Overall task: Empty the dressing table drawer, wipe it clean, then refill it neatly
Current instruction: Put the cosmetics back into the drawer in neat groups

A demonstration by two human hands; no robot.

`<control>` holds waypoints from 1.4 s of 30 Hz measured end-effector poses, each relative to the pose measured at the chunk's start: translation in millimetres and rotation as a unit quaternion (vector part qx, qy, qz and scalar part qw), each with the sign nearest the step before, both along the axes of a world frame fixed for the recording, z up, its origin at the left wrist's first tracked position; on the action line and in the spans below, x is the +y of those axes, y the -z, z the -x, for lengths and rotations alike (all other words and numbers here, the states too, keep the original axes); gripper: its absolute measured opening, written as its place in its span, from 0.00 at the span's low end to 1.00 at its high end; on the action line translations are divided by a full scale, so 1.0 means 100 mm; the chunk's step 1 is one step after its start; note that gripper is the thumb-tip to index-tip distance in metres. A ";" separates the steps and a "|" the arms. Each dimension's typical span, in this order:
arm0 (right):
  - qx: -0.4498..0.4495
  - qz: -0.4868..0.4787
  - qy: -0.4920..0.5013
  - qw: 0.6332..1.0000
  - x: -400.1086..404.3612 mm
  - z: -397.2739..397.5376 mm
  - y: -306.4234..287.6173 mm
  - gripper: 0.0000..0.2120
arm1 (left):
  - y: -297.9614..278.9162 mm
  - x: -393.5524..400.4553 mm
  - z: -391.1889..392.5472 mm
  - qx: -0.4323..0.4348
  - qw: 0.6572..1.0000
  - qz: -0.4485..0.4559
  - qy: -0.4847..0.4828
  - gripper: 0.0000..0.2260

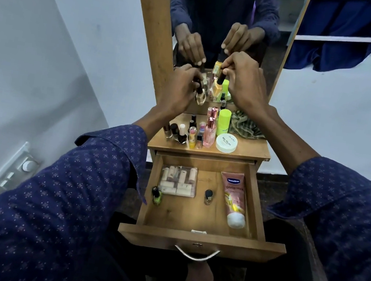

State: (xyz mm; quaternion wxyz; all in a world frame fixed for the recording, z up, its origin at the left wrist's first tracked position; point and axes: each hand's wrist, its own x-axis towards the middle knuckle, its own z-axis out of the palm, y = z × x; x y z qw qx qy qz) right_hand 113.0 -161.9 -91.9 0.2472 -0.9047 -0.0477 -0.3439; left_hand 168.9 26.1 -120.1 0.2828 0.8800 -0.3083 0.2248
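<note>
Partly hidden: left-hand bottle (34,70) behind hands.

A white switch panel (20,164) sits on the pale wall (36,48), and blue fabric (357,34) hangs behind white rails (348,39).

Long-sleeved shirt, dark navy blue, printed all over with small pale pinkish star or flower motifs in a regular grid. Left sleeve (45,191) fills the near-left corner; cuff loose and unbuttoned, open edge flaring at the forearm. Right sleeve (345,226) on the right, same print, cuff also loose and wide. Both forearms bare beyond the cuffs. Left hand (183,86) and right hand (244,81) bare, no rings, watch or bands visible. Fabric creased along both sleeves. Dark trousers at the near bottom, details too dim to tell.
</note>
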 end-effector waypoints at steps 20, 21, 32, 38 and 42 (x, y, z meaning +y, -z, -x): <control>0.126 -0.033 -0.111 0.985 0.49 1.09 0.55 0.04 | 0.62 0.71 1.32 0.086 0.994 0.056 0.026 0.10; 0.142 -0.034 -0.119 0.982 0.54 1.15 0.64 0.05 | 0.69 0.74 1.36 0.099 0.994 0.049 0.025 0.09; 0.239 -0.041 -0.105 0.964 1.04 1.47 1.70 0.09 | 1.33 1.19 1.63 0.205 0.977 -0.059 0.008 0.08; 0.235 -0.081 -0.106 0.963 1.23 1.45 1.88 0.09 | 1.46 1.25 1.60 0.213 0.972 -0.101 0.002 0.09; 0.235 -0.081 -0.113 0.962 1.32 1.41 1.90 0.08 | 1.53 1.23 1.59 0.189 0.972 -0.137 -0.006 0.09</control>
